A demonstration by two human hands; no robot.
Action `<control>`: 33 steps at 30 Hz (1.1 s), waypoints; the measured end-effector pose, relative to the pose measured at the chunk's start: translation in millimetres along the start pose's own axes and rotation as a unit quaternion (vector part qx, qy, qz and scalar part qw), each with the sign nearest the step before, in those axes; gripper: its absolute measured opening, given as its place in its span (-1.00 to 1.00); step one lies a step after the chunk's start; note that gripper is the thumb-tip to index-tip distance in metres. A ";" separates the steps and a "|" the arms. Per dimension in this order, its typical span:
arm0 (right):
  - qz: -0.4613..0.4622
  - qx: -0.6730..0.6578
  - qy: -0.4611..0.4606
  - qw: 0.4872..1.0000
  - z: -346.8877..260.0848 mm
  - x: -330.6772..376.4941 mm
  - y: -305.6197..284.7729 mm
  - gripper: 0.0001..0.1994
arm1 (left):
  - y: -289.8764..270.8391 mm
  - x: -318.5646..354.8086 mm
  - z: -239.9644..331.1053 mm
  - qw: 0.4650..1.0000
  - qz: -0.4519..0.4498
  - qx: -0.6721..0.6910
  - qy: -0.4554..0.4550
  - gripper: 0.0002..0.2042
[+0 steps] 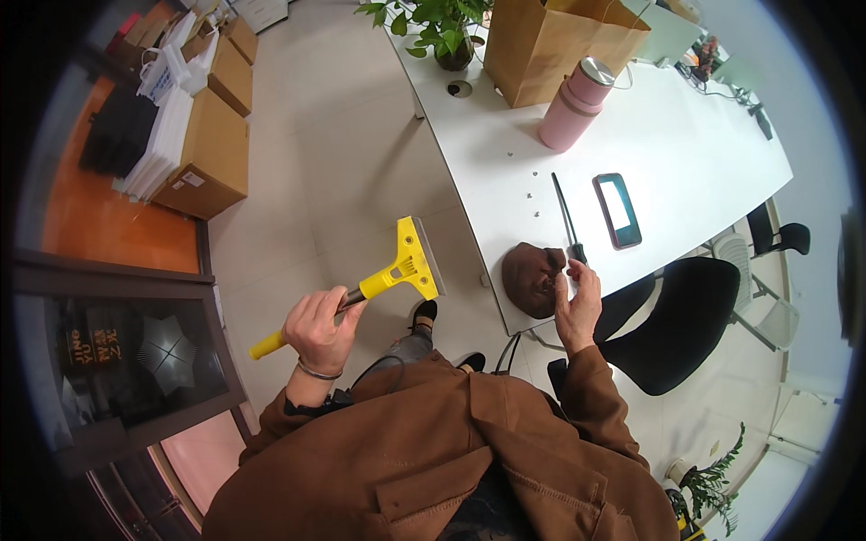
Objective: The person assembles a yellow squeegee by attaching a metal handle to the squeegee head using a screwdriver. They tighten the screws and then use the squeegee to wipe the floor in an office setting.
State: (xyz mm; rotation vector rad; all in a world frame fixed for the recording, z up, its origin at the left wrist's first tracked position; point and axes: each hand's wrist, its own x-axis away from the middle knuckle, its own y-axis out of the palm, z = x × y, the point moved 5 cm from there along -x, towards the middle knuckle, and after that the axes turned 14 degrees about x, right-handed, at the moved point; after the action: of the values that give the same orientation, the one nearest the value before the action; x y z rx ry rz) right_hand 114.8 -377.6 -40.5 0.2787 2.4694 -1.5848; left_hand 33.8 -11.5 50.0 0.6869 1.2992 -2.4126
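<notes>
My left hand (322,326) is closed around the handle of a yellow scraper (397,264), held out over the floor to the left of the table. The scraper has a wide metal blade on its far right side. My right hand (579,307) is at the table's near edge with its fingers apart. Its fingertips are at the black handle end of a screwdriver (566,212) lying on the table; whether they touch it I cannot tell. Right beside the thumb sits a dark brown, rounded, crumpled-looking object (528,279). Several tiny metal screws (529,196) lie left of the screwdriver.
On the white table (487,194) are a phone (617,212), a pink bottle (573,108), a brown paper bag (541,54) and a potted plant (442,32). A black chair (681,325) stands to the right. Cardboard boxes (207,153) are stacked at left.
</notes>
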 end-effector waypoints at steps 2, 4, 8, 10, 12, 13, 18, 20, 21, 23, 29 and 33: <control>0.012 0.008 -0.009 1.000 -1.4 0.4 1.5 -0.71 | -0.1 -0.4 0.4 1.000 0.001 0.006 -0.004 -0.73; 0.013 0.009 -0.009 1.000 -1.4 2.0 2.4 -0.72 | 0.0 0.1 1.3 1.000 0.005 0.002 -0.004 -0.74; 0.008 0.012 -0.006 1.000 -0.5 3.0 2.7 -0.72 | 0.9 0.2 0.0 1.000 0.005 0.013 -0.022 -0.76; 0.009 0.014 -0.007 1.000 -0.4 3.0 2.9 -0.72 | 1.5 0.0 -0.2 1.000 0.009 0.015 -0.017 -0.75; 0.007 0.010 -0.004 1.000 0.1 2.9 3.7 -0.72 | 1.9 0.0 -0.6 1.000 0.007 0.018 -0.017 -0.74; 0.009 0.016 -0.007 1.000 -0.2 2.9 3.7 -0.72 | 2.0 0.0 -0.5 1.000 0.005 0.019 -0.017 -0.74; -0.007 0.016 -0.001 1.000 -0.5 3.4 6.8 -0.71 | 1.0 -1.5 1.3 1.000 -0.001 0.013 -0.021 -0.75; -0.004 0.021 -0.005 1.000 -1.4 3.1 6.8 -0.70 | 0.6 -2.3 2.2 1.000 -0.006 0.007 -0.027 -0.76; -0.004 0.014 -0.006 1.000 -1.8 3.1 6.9 -0.70 | 0.3 -2.7 2.8 1.000 -0.006 0.004 -0.025 -0.76; -0.003 0.019 -0.006 1.000 -2.1 2.9 7.4 -0.70 | 0.1 -2.1 3.0 1.000 -0.006 -0.001 -0.022 -0.76; 0.000 0.025 -0.005 1.000 0.9 3.6 10.2 -0.70 | 13.2 11.3 -22.5 0.981 -0.039 0.123 -0.145 -0.75; -0.003 0.042 -0.014 0.999 3.4 3.9 13.7 -0.71 | 36.9 25.6 -50.4 0.821 -0.141 0.414 -0.368 -0.67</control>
State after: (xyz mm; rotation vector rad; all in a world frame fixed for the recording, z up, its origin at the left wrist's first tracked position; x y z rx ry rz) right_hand 114.9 -374.9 -54.9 0.2580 2.3888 -1.6857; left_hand 43.4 9.8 -13.3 -0.3354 -0.0013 -2.9657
